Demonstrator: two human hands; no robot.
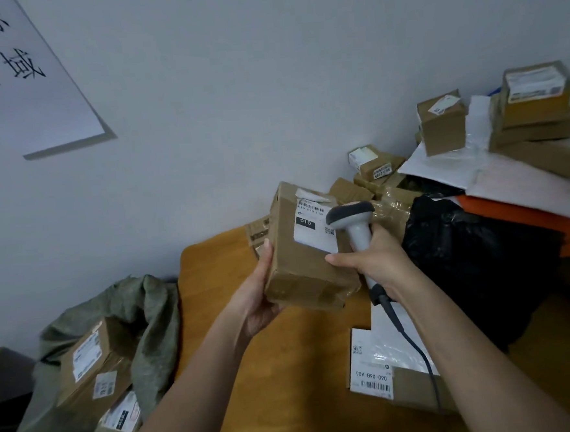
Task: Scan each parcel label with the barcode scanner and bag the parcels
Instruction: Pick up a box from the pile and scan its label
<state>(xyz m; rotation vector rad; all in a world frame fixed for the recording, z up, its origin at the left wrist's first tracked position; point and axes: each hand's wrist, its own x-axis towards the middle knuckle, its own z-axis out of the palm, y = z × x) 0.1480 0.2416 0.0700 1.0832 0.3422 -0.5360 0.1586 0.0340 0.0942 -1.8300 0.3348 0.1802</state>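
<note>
A: In the head view, your left hand grips the box from its left side and underneath, thumb pressed along the edge. Your right hand curls round the scanner handle, its head just in front of the box's label.

B: Where's the sack?

A: The green sack sits well left of the box, below the table edge, with parcels already inside.

B: Risks?

A: The scanner head covers part of the label, so you may miss the barcode. The cable beneath could also snag.
</note>
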